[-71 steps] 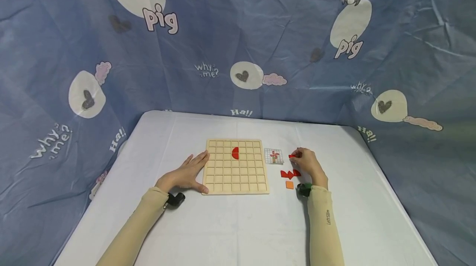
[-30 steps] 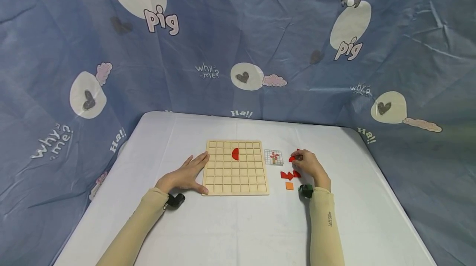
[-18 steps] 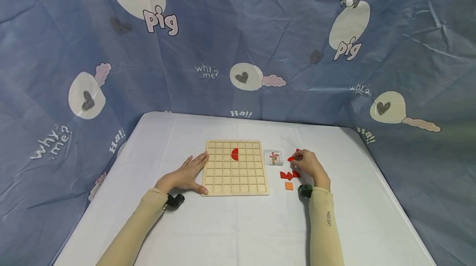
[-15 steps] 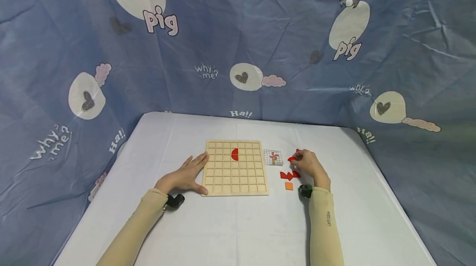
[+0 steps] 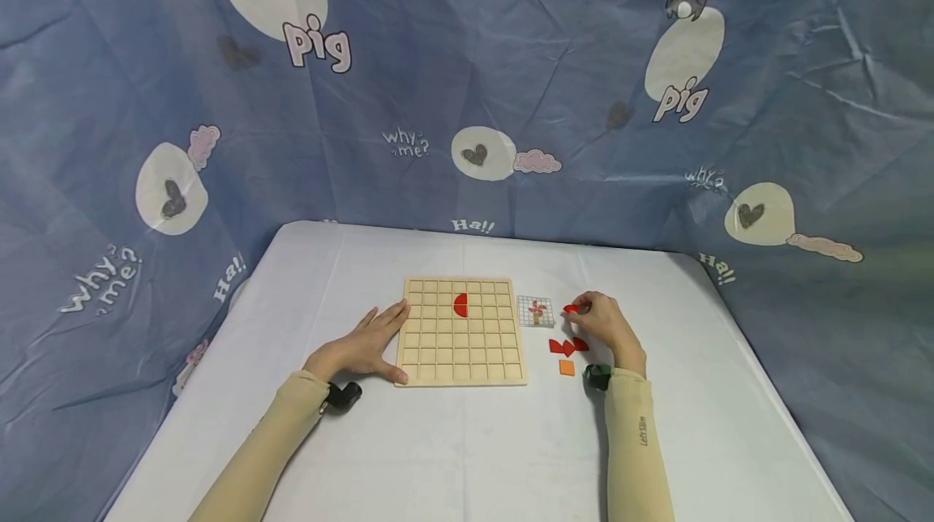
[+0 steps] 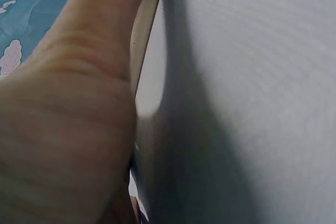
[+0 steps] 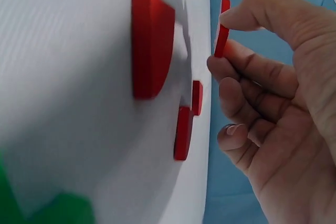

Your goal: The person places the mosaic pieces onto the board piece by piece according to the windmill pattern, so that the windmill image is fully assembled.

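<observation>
My right hand [image 5: 609, 327] pinches a red quarter-circle piece [image 5: 570, 308] between thumb and fingers, just right of the pattern card [image 5: 536, 312]. In the right wrist view this red piece [image 7: 222, 27] is held clear of the table. My left hand [image 5: 365, 345] rests with spread fingers along the left edge of a wooden grid board [image 5: 438, 353]. Two red quarter-circle pieces [image 5: 460, 305] lie in the board, together forming a half disc. Most of the left fingers are out of the left wrist view, where the board's edge [image 6: 146, 35] shows beside the hand.
Several red pieces [image 5: 557, 346] lie in a row below the card, with an orange square [image 5: 567, 368] nearer. Beyond them, the right wrist view shows more red pieces [image 7: 182, 134] on the table. A blurred green shape [image 7: 63, 211] sits at its lower left.
My right hand has shifted slightly left and up with the red piece. The red bit visible behind its fingers half a second ago is now hidden. My left hand stays put.
</observation>
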Motion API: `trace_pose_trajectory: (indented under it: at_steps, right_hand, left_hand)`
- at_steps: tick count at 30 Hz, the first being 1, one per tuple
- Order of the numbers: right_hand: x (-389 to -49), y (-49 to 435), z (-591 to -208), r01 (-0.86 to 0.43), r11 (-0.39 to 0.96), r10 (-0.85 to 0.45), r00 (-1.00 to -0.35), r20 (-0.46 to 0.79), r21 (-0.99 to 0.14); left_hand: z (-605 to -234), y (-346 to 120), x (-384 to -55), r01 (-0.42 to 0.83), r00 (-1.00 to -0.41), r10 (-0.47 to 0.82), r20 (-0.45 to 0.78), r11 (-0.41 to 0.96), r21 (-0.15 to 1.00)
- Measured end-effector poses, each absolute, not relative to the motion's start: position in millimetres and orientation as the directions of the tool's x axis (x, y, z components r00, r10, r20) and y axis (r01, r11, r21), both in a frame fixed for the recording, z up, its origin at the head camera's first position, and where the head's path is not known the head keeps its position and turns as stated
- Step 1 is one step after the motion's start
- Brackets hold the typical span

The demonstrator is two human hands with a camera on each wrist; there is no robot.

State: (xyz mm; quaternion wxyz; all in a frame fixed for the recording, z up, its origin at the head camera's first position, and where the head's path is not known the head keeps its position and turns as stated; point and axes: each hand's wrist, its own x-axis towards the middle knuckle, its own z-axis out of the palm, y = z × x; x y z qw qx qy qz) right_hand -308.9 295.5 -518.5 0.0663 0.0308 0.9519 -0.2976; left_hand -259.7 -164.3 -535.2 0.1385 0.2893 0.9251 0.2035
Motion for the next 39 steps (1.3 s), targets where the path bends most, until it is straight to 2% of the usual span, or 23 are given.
trace_pose_trajectory:
  at_steps: [8,12,21,39]
  right_hand:
    - [-312,279,-510,0.012,0.839,-0.039,-0.996,-0.081,-0.543]
    - [-315,267,-506,-0.093,0.836,-0.128,-0.991,-0.027,-0.541]
    - [-320,234,-499,-0.276,0.838,-0.297,-0.954,0.032,-0.471]
    - [-325,168,-504,-0.478,0.793,-0.488,-0.870,0.078,-0.378]
  left_hand:
    - [-536,-165,-260,0.476,-0.795,0.588,-0.146,0.755,0.450]
    - [-536,-165,-260,0.473,-0.797,0.585,-0.151,0.760,0.446]
    - [-536,-164,-260,0.475,-0.793,0.589,-0.154,0.757,0.448]
    - [-535,-163,-258,0.458,-0.800,0.580,-0.153,0.755,0.468]
